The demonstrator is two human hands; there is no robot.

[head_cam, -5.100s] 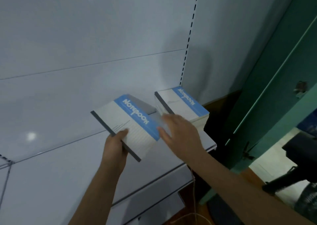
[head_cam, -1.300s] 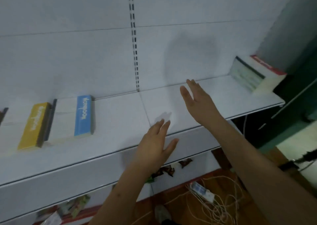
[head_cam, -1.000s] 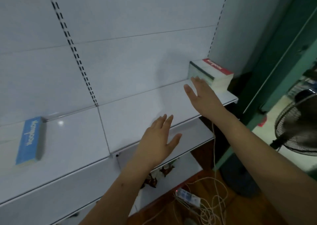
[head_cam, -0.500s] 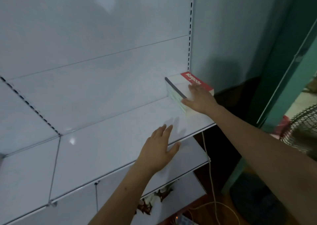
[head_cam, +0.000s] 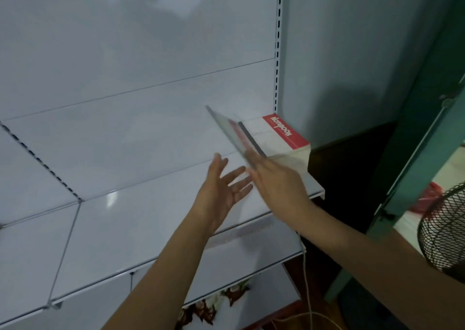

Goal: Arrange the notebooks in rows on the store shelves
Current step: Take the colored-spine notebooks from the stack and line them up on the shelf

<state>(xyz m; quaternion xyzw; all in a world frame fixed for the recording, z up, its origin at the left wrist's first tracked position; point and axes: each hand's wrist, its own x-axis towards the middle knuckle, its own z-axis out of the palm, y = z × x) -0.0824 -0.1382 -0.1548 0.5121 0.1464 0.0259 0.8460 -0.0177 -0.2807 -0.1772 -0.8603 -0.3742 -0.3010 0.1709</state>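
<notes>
White store shelves (head_cam: 130, 219) fill the view, with a green door frame (head_cam: 412, 118) on the right. At the shelf's right end sits a stack of red notebooks (head_cam: 281, 138). The right hand (head_cam: 275, 181) grips one blurred notebook (head_cam: 230, 131), tilted up just left of the stack. The left hand (head_cam: 221, 191) hovers beside it, fingers spread, holding nothing.

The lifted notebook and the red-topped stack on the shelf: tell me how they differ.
The lifted notebook is tilted up on edge and motion-blurred; the red-topped stack lies flat and sharp on the shelf.
The lifted notebook is a single thin one in the right hand; the stack is thick.
The notebook is off the shelf; the stack sits at its right end.
Both show red on the cover.
</notes>
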